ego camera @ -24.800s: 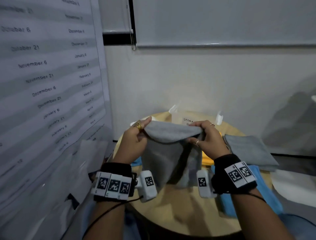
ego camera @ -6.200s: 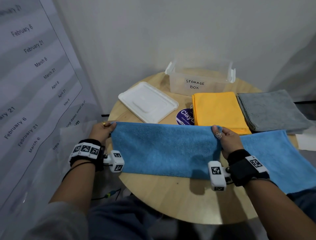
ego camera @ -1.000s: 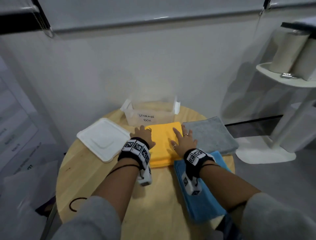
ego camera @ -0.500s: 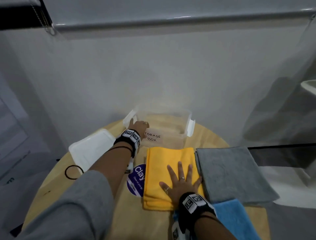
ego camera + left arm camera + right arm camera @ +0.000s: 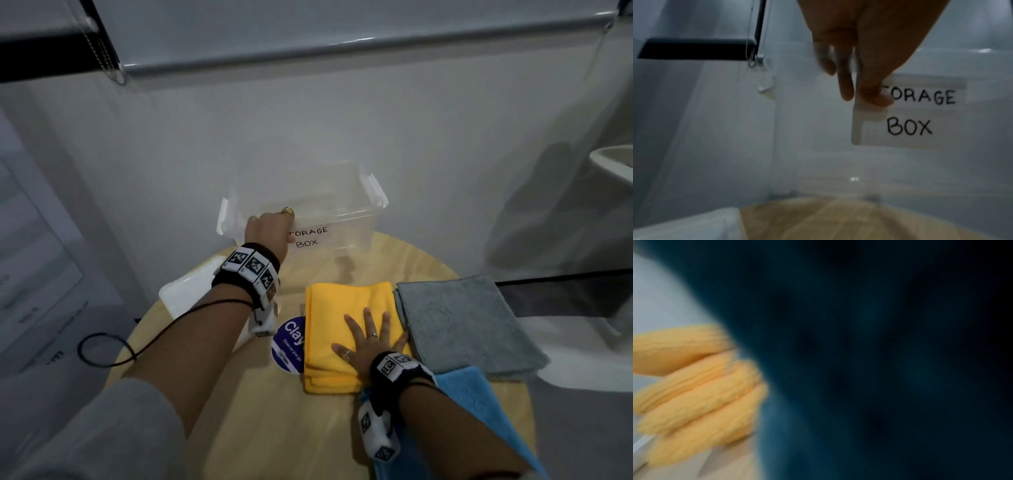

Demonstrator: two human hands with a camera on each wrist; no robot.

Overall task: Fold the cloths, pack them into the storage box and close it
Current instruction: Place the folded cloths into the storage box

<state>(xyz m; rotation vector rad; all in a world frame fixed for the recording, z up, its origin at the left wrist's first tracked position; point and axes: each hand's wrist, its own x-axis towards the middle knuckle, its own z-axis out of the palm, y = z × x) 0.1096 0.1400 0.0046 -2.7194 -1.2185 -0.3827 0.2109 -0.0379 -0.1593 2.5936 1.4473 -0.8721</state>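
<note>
- Clear plastic storage box [image 5: 329,219] stands at the table's [image 5: 260,428] far edge, lidless and holding nothing, beyond the folded cloths.
- Left hand [image 5: 270,229] grips the box's near rim, fingers hooked inside, thumb outside on the label.
- Right hand [image 5: 370,339] lies spread flat on the folded yellow cloth [image 5: 335,308], nearest the box's front wall.
- Folded grey cloth [image 5: 459,322] lies to its right, blue cloth [image 5: 479,404] nearest the person.
</note>
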